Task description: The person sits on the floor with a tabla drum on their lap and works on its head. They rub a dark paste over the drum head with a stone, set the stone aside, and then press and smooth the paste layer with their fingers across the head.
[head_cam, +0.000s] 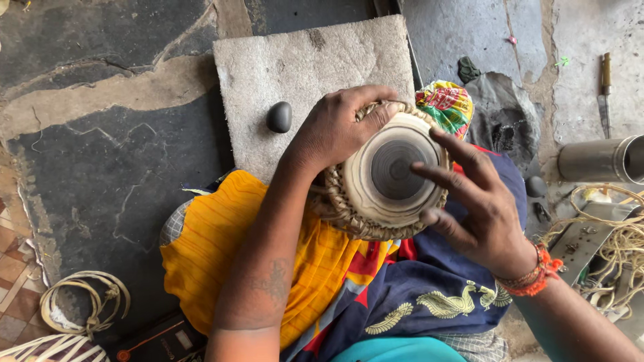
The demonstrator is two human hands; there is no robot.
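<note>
Head view, looking straight down: a small round hand drum with a pale skin head, a dark circular patch at its centre and a braided leather rim [389,175] sits in the person's lap, cushioned on yellow, navy and red patterned cloth [322,268]. The left hand [335,127] wraps over the far rim, fingers curled close together and the thumb pressed against the braid, steadying the drum. The right hand [479,208] hovers over the near side with fingers spread, the forefinger tip resting on the dark patch; an orange thread band circles that wrist. Just beyond the drum lies a grey square stone slab [302,67] with a smooth black oval stone [279,116] on it. A metal cylinder [600,159] lies to the right, near a knife with a wooden handle [605,90] and loose pale cord [617,248]. I'd judge the drum to be fairly heavy and rigid in the body, but its skin is taut and delicate, so the braided rim is the safest grip.
</note>
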